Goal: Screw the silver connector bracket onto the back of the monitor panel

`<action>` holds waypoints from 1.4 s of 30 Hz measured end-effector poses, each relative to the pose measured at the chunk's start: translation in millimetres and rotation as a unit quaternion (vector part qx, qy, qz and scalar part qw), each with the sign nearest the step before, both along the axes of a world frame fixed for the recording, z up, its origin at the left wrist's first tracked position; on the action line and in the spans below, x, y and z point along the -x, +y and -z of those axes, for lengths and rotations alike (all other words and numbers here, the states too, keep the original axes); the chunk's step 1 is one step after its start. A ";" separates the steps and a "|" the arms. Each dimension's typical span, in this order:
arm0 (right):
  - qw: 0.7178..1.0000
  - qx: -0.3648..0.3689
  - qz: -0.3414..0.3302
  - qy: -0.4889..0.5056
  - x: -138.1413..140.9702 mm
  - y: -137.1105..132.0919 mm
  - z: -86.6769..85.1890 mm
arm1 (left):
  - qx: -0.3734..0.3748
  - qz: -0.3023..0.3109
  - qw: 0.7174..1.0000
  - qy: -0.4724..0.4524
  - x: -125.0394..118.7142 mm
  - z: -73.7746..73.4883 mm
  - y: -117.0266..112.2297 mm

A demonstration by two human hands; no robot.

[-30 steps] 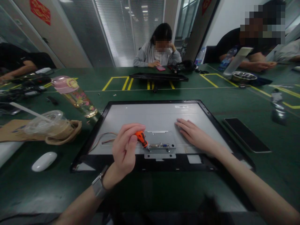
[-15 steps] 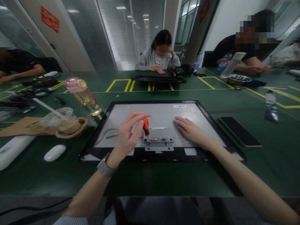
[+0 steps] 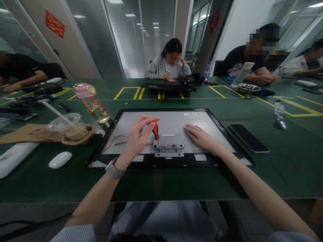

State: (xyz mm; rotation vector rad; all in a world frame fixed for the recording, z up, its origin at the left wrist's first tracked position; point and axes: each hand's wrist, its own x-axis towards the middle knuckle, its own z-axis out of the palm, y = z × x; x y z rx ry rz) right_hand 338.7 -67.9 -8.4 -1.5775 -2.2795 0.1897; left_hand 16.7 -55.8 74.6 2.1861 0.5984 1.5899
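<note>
My left hand is closed on the orange and black handle of a screwdriver. The screwdriver stands nearly upright, its tip down at the left end of a metal bracket with video ports. That bracket sits near the front edge of a flat display panel, grey-backed with a black frame. Thin cables lie on the panel, left of the bracket and partly behind my left hand. Flat on the panel's right half rests my right hand, fingers stretched out and holding nothing.
Left of the panel are a pink-lidded bottle, a plastic drink cup and a white mouse. To the right lies a black phone. Across the table is a dark flat device; several people sit around.
The camera view has shifted slightly. The screwdriver stays at the left end of the bracket in my left hand, and my right hand still lies on the panel.
</note>
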 end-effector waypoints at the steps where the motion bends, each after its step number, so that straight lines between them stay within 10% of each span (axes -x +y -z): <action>1: 1.000 0.000 0.000 -0.001 -0.4 0.1 0.0 | 0.005 0.001 1.000 -0.003 0.1 0.3 0.3; 42: 1.000 0.018 -0.003 -0.005 -4.6 2.3 -0.7 | 0.081 0.033 0.993 -0.076 -2.5 9.2 -11.9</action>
